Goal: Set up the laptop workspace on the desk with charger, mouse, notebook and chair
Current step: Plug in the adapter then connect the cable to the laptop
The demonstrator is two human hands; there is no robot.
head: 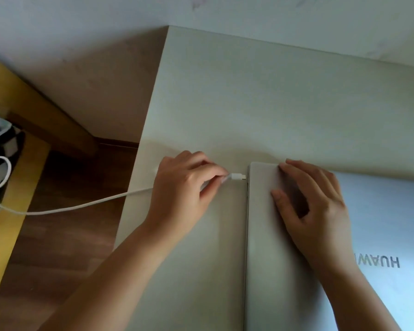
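A closed silver laptop lies on the pale desk, its lid logo facing me upside down. My left hand pinches the white charger plug, whose metal tip sits just left of the laptop's left edge, almost touching it. The white charger cable trails left off the desk edge and loops over the bed. My right hand rests flat on the lid near its far left corner, fingers spread. Mouse, notebook and chair are out of view.
The desk's left edge drops to a brown wooden floor. A yellow wooden bed frame with dark checked bedding stands at the left. A white wall backs the desk.
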